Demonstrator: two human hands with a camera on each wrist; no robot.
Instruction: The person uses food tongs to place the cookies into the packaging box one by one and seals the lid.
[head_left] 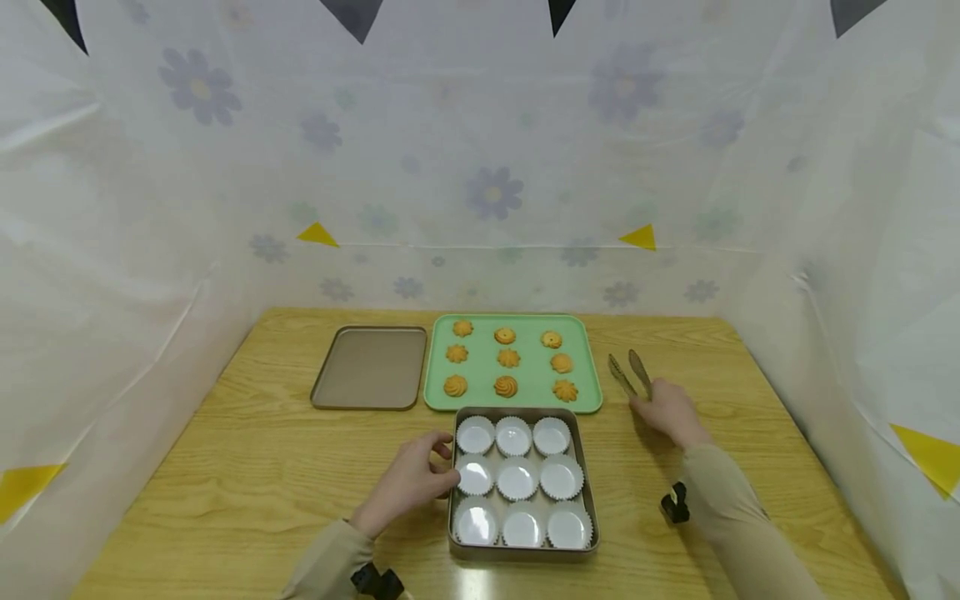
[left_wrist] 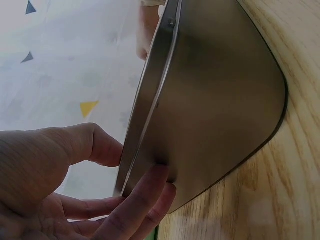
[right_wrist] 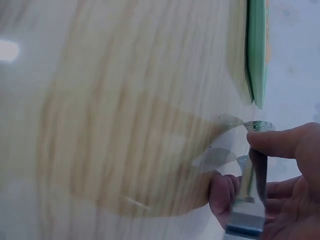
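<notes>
A rectangular metal tin (head_left: 525,553) stands near the front of the table, lined with several white paper cups (head_left: 517,479). My left hand (head_left: 405,479) holds its left edge. In the left wrist view, the thumb is at the rim and fingertips touch the outer wall of the tin (left_wrist: 215,95). To the right, my right hand (head_left: 670,412) grips metal tongs (head_left: 620,373), whose two arms spread apart and point away from me. The right wrist view shows the tongs (right_wrist: 247,200) between thumb and fingers. Nothing sits between their tips.
Behind the tin lies a light green tray (head_left: 480,372) bearing several piped cookies (head_left: 508,357) in rows. Left of it is a flat brown metal lid or tray (head_left: 378,367). White flowered sheeting (head_left: 450,150) encloses the wooden table (head_left: 247,467) at the back and sides.
</notes>
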